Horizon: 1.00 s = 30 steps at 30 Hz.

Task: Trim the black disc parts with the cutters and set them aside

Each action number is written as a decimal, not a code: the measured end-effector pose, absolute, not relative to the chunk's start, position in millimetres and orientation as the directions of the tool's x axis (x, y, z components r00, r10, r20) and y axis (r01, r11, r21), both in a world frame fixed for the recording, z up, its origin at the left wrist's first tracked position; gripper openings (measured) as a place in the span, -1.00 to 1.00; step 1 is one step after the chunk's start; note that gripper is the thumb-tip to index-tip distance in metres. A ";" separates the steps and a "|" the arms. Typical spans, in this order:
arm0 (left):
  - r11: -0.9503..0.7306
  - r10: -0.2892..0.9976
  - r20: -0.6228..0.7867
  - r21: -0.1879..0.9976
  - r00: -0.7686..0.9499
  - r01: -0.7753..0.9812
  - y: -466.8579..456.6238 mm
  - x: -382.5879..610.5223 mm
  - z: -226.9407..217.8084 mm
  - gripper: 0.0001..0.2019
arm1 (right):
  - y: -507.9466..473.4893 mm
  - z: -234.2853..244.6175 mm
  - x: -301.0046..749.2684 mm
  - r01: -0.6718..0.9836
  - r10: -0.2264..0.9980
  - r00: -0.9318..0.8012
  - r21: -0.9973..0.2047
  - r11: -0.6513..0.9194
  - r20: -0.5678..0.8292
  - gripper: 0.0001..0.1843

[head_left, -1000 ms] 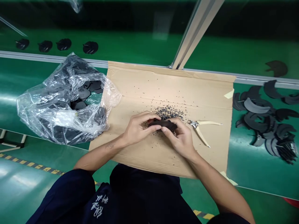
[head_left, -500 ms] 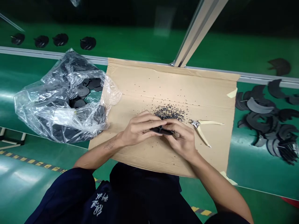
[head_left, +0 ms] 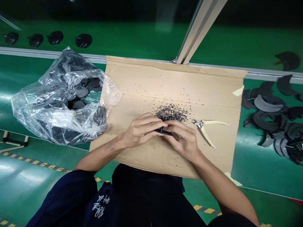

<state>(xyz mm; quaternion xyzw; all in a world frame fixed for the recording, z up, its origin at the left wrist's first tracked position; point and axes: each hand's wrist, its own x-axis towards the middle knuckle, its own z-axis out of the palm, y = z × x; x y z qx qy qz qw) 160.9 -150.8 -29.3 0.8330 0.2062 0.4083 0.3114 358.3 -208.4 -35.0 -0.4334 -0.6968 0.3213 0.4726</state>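
Your left hand (head_left: pixel 142 132) and right hand (head_left: pixel 182 138) pinched a dark piece (head_left: pixel 163 132), probably foam, low on the cardboard sheet (head_left: pixel 201 88), pliers (head_left: pixel 203 130) just right.

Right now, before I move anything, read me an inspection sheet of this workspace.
Surface: cardboard sheet taped on a green bench.
Job's things: small black piece held between both hands; pale-handled pliers beside the right hand.
Clutter: black crumbs heaped and scattered on the cardboard.
Hands: left hand and right hand both gripping the piece.
Cables: nothing seen.
Surroundings: clear plastic bag holding black discs at left; black curved pieces at right.
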 end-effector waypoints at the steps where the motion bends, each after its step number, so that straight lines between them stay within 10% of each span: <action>1: -0.721 0.600 0.552 0.687 0.579 0.092 -150.7 160.9 -28.9 -0.75 | -208.7 -35.2 358.3 0.301 0.910 -0.184 -0.860 0.413 0.372 -0.95; 30: -0.659 0.655 0.517 0.748 0.551 0.081 -155.8 163.5 -27.8 -0.77 | -207.9 -34.4 359.2 0.273 0.926 -0.181 -0.888 0.371 0.331 -0.88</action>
